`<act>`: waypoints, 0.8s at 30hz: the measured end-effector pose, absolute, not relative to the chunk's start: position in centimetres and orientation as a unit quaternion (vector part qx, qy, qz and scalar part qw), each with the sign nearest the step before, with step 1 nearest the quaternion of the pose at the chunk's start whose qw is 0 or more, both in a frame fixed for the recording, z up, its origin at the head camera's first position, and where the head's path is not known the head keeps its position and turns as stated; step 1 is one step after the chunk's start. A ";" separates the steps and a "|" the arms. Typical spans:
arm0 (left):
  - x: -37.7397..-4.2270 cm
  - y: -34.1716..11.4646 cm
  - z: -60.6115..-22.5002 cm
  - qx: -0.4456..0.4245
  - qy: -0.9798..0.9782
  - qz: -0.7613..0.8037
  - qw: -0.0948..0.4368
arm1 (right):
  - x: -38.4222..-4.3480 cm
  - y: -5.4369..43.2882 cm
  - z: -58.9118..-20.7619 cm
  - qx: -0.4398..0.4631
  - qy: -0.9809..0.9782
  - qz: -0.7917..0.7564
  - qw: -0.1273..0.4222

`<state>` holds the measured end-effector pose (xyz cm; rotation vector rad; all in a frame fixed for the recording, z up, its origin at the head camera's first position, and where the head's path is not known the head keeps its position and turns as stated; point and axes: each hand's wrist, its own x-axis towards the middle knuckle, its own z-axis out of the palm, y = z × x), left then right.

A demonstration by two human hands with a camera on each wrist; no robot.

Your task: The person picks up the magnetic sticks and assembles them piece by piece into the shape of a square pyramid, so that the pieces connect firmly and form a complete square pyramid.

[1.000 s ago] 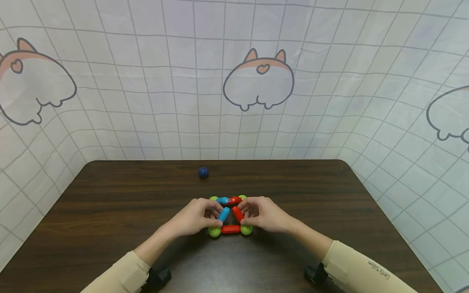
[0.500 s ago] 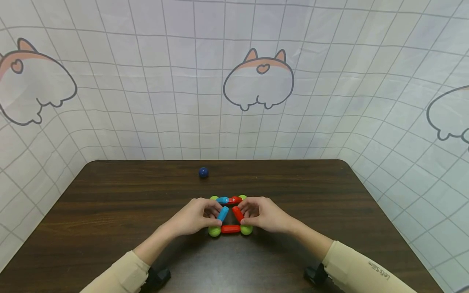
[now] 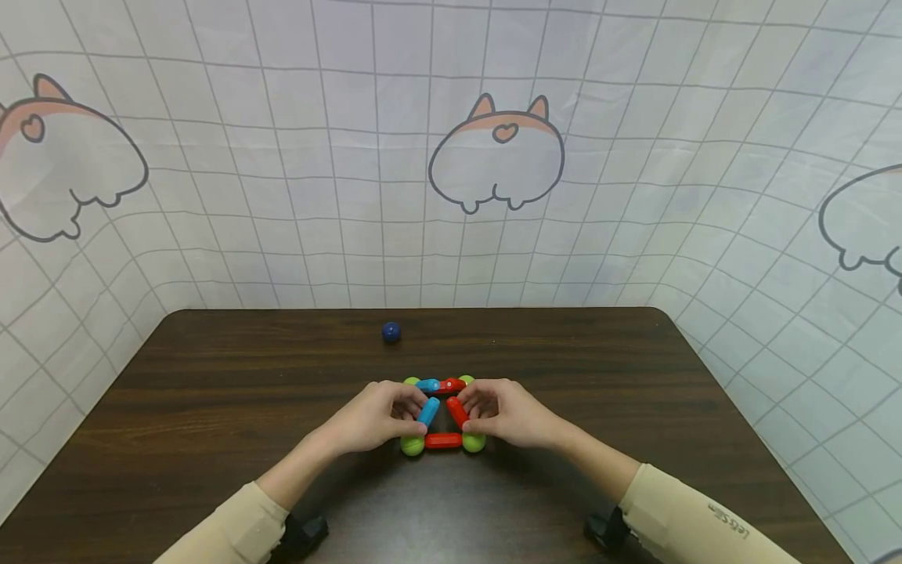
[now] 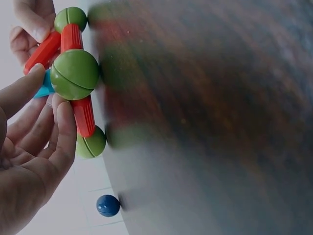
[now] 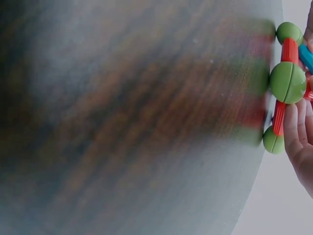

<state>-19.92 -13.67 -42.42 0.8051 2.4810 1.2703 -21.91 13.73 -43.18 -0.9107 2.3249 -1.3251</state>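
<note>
At the middle of the table lies a small frame of green balls joined by coloured rods, with a front red rod (image 3: 444, 441) between the front-left green ball (image 4: 75, 74) and the front-right green ball (image 5: 287, 82). My left hand (image 3: 373, 415) pinches a blue rod (image 3: 429, 412) that rises at a slant from the front-left ball. A slanted red rod (image 3: 457, 411) stands at the front-right ball, pinched by my right hand (image 3: 510, 413). The two rods lean toward each other, upper ends apart. Behind them, a blue piece (image 3: 427, 385) and a red piece (image 3: 452, 385) lie between the back balls.
A loose dark blue ball (image 3: 391, 332) sits farther back on the dark wood table (image 3: 232, 368). A white checked curtain (image 3: 282, 157) with cartoon prints hangs behind the table and along both sides.
The blue rod's upper end has tipped slightly left, away from the red rod. Both hands keep their grip and have hardly moved.
</note>
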 end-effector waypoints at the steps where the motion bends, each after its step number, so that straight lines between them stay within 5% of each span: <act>1: -19.9 -13.7 -42.4 0.276 0.849 0.435 0.120 | -21.9 13.7 -43.2 -0.319 0.812 -0.463 0.156; 24: -20.0 -13.6 -42.4 0.277 0.849 0.433 0.120 | -21.8 13.8 -43.0 -0.319 0.813 -0.461 0.157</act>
